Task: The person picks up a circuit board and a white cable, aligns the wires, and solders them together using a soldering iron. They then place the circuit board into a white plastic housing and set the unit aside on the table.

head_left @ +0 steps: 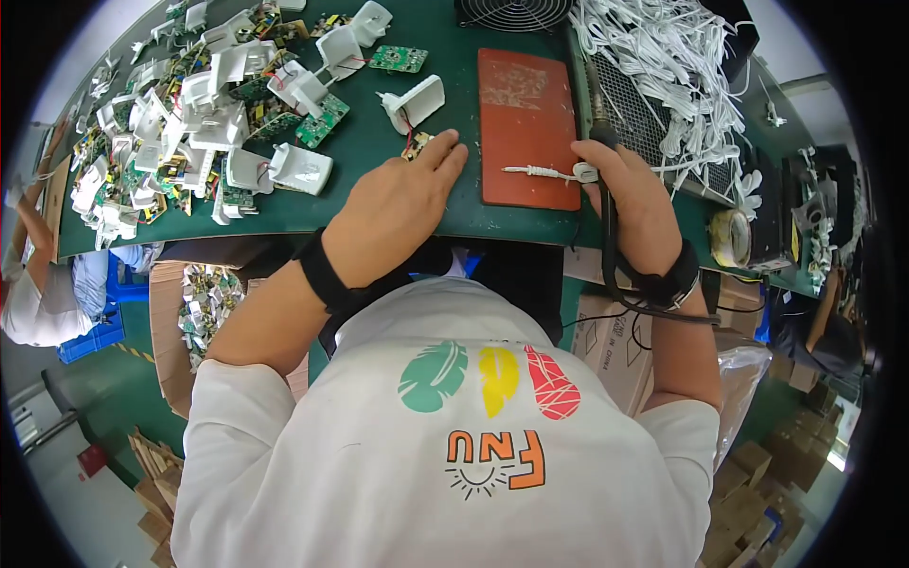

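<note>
My left hand point(393, 213) lies low over the green bench, fingers stretched forward. Beside its fingertips is a small circuit board point(416, 145), partly covered by the hand and wired in red to an open white adapter housing point(417, 102). Closed around the dark handle of a soldering iron point(603, 137), my right hand point(644, 204) rests at the right edge of a red-brown work board point(525, 123). A white cable end point(542, 172) with a ribbed sleeve lies across that board, and its coiled part touches my right fingers. Whether they also grip the cable cannot be seen.
Opened white adapters with circuit boards point(208, 114) are heaped at the left. White cables point(672, 66) fill a mesh tray at the right. A fan grille point(516, 13) stands at the back, a tape roll point(730, 237) at right. The iron's black cord point(609, 246) loops past my right wrist.
</note>
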Tool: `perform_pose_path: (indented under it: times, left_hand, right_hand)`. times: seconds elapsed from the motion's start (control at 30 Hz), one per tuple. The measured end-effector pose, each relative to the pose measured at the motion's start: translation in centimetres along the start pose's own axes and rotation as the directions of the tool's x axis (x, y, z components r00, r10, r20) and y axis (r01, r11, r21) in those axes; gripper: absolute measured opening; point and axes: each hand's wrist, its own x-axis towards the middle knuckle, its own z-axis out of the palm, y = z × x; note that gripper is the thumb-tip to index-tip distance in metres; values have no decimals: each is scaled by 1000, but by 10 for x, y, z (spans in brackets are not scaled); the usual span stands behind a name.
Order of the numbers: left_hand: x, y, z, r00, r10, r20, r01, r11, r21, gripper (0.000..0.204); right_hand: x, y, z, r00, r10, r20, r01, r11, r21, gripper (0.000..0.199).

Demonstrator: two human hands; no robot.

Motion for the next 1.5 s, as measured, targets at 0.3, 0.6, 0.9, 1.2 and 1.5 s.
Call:
perform_pose_path:
  times: [0.3, 0.6, 0.9, 1.2, 1.5]
  left_hand:
    - [8, -6, -6, 977, -146, 154, 142, 989, 35, 37]
    - [13, -11, -16, 978, -168, -120, 127, 948, -292, 24]
    - [28, 5, -21, 967, -193, -167, 100, 888, -449, 15]
    - [31, 3, -23, 969, -173, -178, 70, 878, -473, 16]
    - [32, 1, -20, 969, -171, -178, 61, 864, -500, 16]
  right_hand:
    - [-4, -37, 46, 916, 394, -71, -305, 802, 514, 45]
    - [-2, -26, 58, 882, 445, -157, -189, 638, 747, 48]
    - [16, -40, 45, 831, 460, -313, -37, 607, 794, 54]
    - [30, -51, 49, 811, 127, -570, 91, 937, 338, 49]
    - [33, -47, 51, 797, 7, -604, 140, 970, 196, 48]
